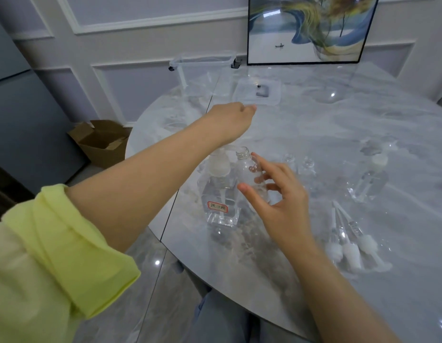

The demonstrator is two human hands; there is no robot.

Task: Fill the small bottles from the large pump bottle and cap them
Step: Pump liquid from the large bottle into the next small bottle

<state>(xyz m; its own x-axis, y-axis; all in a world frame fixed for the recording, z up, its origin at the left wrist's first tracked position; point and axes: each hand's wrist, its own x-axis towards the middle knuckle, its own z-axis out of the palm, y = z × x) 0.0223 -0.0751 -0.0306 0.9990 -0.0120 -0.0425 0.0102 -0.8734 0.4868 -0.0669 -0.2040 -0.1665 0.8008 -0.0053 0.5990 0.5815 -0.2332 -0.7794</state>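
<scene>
The large pump bottle stands near the front edge of the marble table, its red label facing the person. The left hand sits above the pump head, palm down with fingers curled under; whether that grip presses the pump or merely hovers over it is hard to tell, since the wrist hides the contact. Just right of the pump bottle, touching or nearly so, the right hand holds a small open bottle, thumb and fingertips pinched round its body, its mouth tipped up under the spout. It looks empty.

Two more open small bottles stand farther right of the pump bottle, a capped bottle beyond them, and three loose pump caps lie right and nearer the person.

To fill cleanly, I would keep the small mouth directly beneath the spout tip, press slowly with short strokes, steady the bottle upright, and stop short of the neck.
</scene>
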